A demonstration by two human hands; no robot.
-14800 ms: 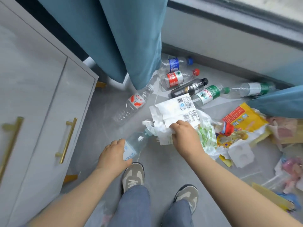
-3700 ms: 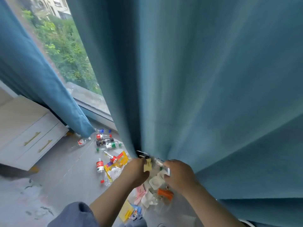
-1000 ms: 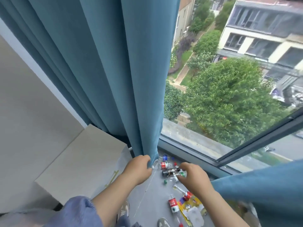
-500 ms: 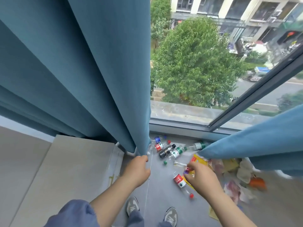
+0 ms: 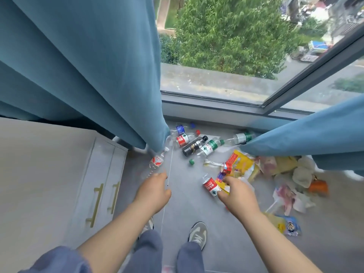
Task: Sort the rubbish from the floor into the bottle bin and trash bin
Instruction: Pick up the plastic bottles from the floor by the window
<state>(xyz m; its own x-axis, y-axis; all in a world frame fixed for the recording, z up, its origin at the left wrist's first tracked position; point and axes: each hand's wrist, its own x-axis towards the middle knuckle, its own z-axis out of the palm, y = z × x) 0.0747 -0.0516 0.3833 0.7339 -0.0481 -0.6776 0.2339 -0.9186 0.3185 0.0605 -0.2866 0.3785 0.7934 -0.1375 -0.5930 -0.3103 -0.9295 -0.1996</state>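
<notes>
Several plastic bottles lie on the grey floor under the window: a blue-label bottle (image 5: 181,129), a red-label bottle (image 5: 182,140), a black bottle (image 5: 194,147) and two green-label bottles (image 5: 210,147) (image 5: 242,137). A clear bottle with a red-and-white label (image 5: 156,164) lies just beyond my left hand (image 5: 154,191), whose fingers are loosely curled and hold nothing. My right hand (image 5: 237,195) hovers with relaxed fingers over another red-label bottle (image 5: 210,187) and touches nothing. A yellow wrapper (image 5: 240,164) and crumpled paper (image 5: 299,174) lie to the right. No bin is in view.
A white cabinet with gold handles (image 5: 98,196) stands at the left. The left curtain (image 5: 98,75) hangs over the bottles and the right curtain (image 5: 315,138) covers some rubbish. A loose green cap (image 5: 191,162), an orange piece (image 5: 318,187) and a blue-yellow packet (image 5: 288,225) lie about. My shoe (image 5: 198,233) is below.
My view has tilted down from the window towards the floor. My left hand has come away from the curtain's edge, and both hands now sit lower over the bottles.
</notes>
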